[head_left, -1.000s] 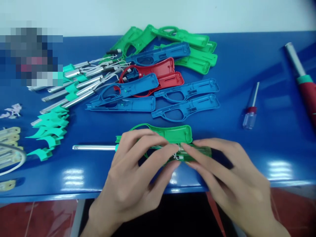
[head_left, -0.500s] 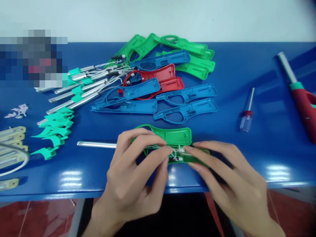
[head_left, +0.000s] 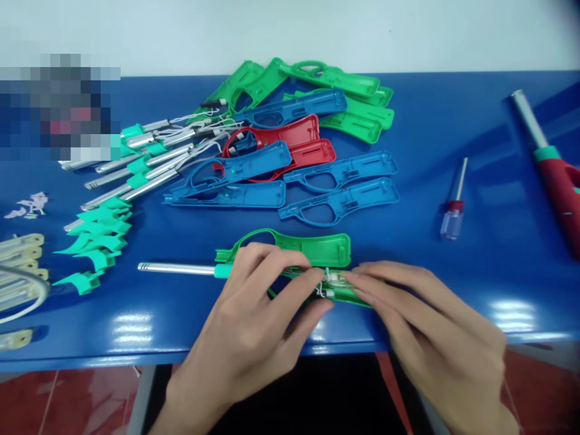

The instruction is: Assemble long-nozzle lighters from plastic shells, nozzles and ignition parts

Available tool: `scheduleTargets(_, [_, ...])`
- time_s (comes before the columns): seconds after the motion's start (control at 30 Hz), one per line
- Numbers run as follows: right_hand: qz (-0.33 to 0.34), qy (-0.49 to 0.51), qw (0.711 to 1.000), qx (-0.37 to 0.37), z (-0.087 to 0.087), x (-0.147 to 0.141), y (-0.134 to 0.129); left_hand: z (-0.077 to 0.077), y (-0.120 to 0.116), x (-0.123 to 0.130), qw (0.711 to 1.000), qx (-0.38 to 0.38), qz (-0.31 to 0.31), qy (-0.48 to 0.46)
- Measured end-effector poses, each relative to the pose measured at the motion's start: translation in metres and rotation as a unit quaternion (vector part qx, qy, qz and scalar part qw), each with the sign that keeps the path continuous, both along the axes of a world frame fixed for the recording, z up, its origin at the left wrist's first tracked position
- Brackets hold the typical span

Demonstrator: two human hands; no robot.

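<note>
In front of me lies an open green lighter shell half [head_left: 351, 296], with a metal tube [head_left: 176, 268] running out of it to the left through a light green collar [head_left: 222, 270]. White wires [head_left: 322, 291] and a pale valve [head_left: 334, 277] show inside the shell. My left hand [head_left: 258, 314] bends over the shell, thumb and forefinger closed about its edge beside the wires. My right hand [head_left: 430, 320] pinches the shell's right end, fingertips against the valve; these fingers cover most of the fuel tank. Just behind lies the matching green half [head_left: 312, 249], inner side up.
Blue shell halves [head_left: 339, 199], red ones [head_left: 312, 151] and green ones [head_left: 362, 118] lie behind. Metal tubes with wires [head_left: 149, 175], green collars [head_left: 97, 260] and yellowish fuel tanks [head_left: 20, 251] are left. A screwdriver [head_left: 452, 220] and red lighter [head_left: 555, 181] lie right.
My left hand has shifted slightly right along the shell, baring the light green collar. Its thumb has moved right toward the shell's front edge. My right fingers have drawn closer together.
</note>
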State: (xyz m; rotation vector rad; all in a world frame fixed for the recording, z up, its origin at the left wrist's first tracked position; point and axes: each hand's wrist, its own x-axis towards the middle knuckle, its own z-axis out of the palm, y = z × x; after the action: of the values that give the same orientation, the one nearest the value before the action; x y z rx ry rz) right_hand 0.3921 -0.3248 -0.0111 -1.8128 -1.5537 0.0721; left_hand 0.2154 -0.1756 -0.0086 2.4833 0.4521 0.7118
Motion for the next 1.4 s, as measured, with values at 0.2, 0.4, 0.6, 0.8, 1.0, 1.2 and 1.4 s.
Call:
scheduleTargets(0.2, [0.000, -0.001, 1.000, 0.014, 0.0000, -0.0004, 0.0008, 0.0007, 0.0005, 0.0015, 1.000, -0.004, 0.004, 0.008])
scheduleTargets(0.4, [0.004, -0.010, 1.000, 0.000, 0.0037, -0.0003, 0.0004, 0.0006, 0.0007, 0.0016, 1.000, 0.002, 0.001, 0.004])
scheduleTargets(0.6, [0.014, -0.018, 1.000, -0.012, 0.0033, 0.0007, 0.0003, 0.0015, 0.0009, 0.0018, 1.000, 0.002, -0.004, 0.009])
scheduleTargets(0.8, [0.005, -0.009, 1.000, -0.008, 0.0020, 0.0022, 0.0009, 0.0024, 0.0006, 0.0023, 1.000, -0.004, -0.002, 0.009])
scheduleTargets(1.0, [0.006, -0.001, 1.000, -0.016, 0.0017, 0.0033, -0.0001, 0.0025, 0.0004, 0.0003, 1.000, -0.003, -0.002, 0.005])
scheduleTargets(1.2, [0.010, -0.013, 1.000, -0.015, 0.0015, 0.0025, 0.0013, 0.0013, 0.0013, 0.0025, 1.000, -0.004, -0.006, 0.013])
scheduleTargets(1.4, [0.009, -0.027, 1.000, -0.008, 0.0017, 0.0016, 0.0015, 0.0014, 0.0011, 0.0038, 1.000, -0.003, -0.013, 0.015])
